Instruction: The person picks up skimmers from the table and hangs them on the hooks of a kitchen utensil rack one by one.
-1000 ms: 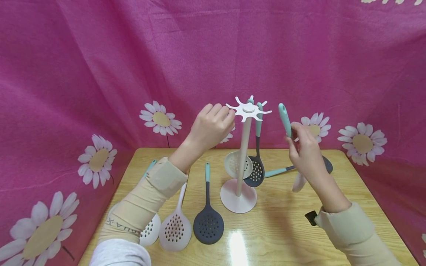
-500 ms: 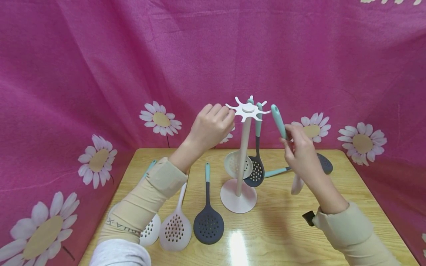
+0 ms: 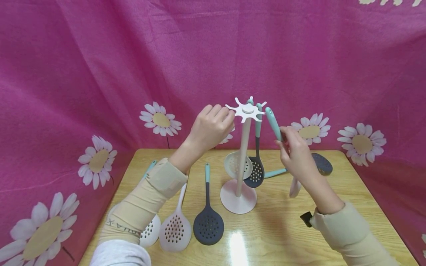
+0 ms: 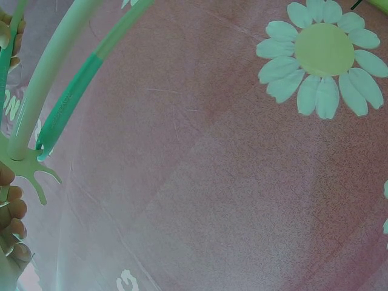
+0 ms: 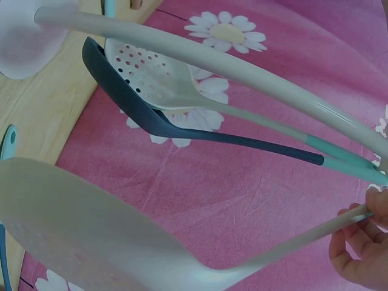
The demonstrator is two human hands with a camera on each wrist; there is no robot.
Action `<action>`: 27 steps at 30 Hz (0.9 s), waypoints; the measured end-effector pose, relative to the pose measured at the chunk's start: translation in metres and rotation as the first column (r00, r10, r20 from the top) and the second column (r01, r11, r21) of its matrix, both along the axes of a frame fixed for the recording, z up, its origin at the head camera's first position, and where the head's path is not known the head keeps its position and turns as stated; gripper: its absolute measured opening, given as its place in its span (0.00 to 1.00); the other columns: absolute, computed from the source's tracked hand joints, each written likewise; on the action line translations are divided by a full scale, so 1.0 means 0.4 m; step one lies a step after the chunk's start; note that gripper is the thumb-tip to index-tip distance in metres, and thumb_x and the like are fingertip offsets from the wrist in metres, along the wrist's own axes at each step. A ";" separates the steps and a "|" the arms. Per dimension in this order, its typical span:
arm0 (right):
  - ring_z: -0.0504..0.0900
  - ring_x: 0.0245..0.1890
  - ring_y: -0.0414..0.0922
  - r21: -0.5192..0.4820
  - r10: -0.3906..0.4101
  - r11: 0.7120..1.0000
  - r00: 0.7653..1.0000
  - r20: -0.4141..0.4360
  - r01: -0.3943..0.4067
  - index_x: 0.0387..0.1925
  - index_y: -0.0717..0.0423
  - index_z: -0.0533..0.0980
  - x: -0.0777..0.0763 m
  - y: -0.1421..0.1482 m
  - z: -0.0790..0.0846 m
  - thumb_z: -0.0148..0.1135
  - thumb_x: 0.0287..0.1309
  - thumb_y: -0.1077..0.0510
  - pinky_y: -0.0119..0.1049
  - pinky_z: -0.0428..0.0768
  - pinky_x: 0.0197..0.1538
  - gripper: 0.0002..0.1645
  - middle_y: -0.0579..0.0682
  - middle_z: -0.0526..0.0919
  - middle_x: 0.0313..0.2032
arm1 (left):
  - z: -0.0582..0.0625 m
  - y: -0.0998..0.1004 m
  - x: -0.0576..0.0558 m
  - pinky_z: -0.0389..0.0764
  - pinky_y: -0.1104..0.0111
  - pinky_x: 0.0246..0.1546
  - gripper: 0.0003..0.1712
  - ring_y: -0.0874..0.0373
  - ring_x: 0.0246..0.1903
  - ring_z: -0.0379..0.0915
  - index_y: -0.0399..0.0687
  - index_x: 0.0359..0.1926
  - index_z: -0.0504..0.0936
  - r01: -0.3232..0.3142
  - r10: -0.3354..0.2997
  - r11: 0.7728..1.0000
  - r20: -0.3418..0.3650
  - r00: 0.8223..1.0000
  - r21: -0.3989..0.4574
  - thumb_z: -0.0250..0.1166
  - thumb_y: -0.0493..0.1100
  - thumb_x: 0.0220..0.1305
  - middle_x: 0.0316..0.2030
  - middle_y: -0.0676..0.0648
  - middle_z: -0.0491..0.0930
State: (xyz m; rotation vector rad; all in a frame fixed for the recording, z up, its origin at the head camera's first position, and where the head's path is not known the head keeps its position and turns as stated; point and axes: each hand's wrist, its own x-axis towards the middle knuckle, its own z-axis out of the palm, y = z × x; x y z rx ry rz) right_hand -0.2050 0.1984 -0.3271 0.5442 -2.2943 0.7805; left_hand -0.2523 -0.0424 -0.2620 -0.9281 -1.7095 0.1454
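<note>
My left hand (image 3: pixel 214 122) grips the left side of the white utensil rack's hooked top (image 3: pixel 247 110); in the left wrist view its fingers (image 4: pixel 15 209) curl at a hook. Between thumb and fingers, my right hand (image 3: pixel 297 151) pinches a white skimmer (image 5: pixel 103 230) with a mint handle (image 3: pixel 273 123). The handle's holed end is right at the tip of a right-hand hook. Its head, faintly perforated, hangs low and is mostly covered by the arm in the head view. From the rack hang a white slotted spoon (image 5: pixel 151 79) and a dark slotted spoon (image 3: pixel 256 171).
On the wooden table, a dark slotted turner (image 3: pixel 208 225) and a white slotted turner (image 3: pixel 175 232) lie at left, with another white one (image 3: pixel 151 232) partly under the left sleeve. A dark perforated utensil (image 3: pixel 322 163) lies behind the right hand. Pink flowered cloth (image 3: pixel 213 55) surrounds the table.
My right hand has moved left with the skimmer, bringing the handle's end from well off the rack to the hook's tip. The left hand stays in place.
</note>
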 end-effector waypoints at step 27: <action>0.74 0.28 0.47 -0.078 0.040 0.996 0.997 0.060 -0.035 0.46 0.67 0.68 -0.010 -0.055 -0.018 0.56 0.55 0.69 0.39 0.75 0.28 0.16 0.57 0.74 0.32 | -0.002 -0.001 -0.001 0.64 0.70 0.21 0.05 0.56 0.21 0.69 0.42 0.26 0.78 0.010 -0.010 1.000 -0.006 1.000 0.006 0.57 0.38 0.54 0.21 0.49 0.75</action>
